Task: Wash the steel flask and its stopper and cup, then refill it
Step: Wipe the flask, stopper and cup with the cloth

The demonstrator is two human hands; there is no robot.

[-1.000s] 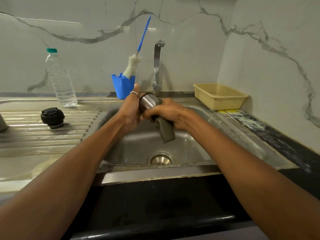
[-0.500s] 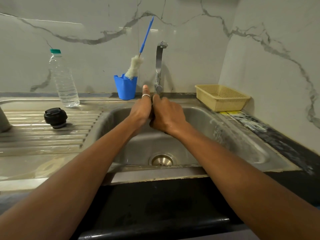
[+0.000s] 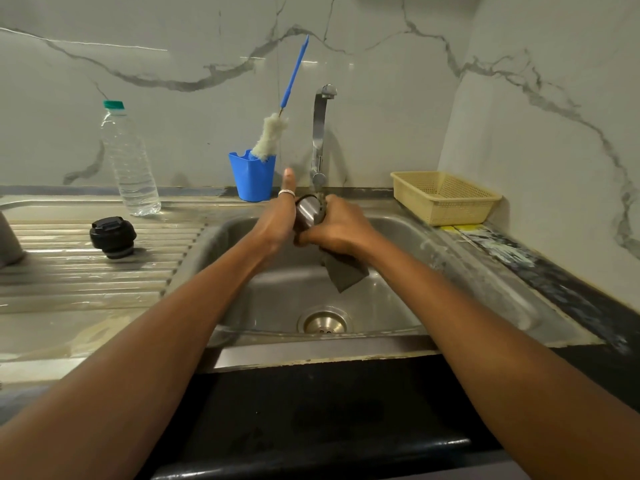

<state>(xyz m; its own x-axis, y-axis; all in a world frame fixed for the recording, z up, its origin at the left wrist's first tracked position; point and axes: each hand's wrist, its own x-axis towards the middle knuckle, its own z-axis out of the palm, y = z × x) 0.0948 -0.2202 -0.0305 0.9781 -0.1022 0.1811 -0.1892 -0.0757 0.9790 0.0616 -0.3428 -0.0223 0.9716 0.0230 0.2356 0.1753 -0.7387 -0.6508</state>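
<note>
Over the sink (image 3: 408, 244) I see the left hand (image 3: 275, 225) gripping the steel cup (image 3: 307, 212), thumb raised. The right hand (image 3: 334, 232) clutches a grey cloth (image 3: 346, 271) against the cup. The black stopper (image 3: 112, 237) sits on the wet surface (image 3: 69, 282) to the left. Further back stand a bottle (image 3: 130, 161), a tap (image 3: 319, 133) and a basket (image 3: 445, 199).

Beyond the left hand (image 3: 277, 223) stands a white, grey-veined back wall (image 3: 173, 126); right of the right hand (image 3: 337, 230) a matching side wall (image 3: 554, 140) meets it. A steel sink (image 3: 277, 306) lies below both, its ribbed drainboard (image 3: 86, 271) to their left, black counter (image 3: 571, 296) to their right
</note>
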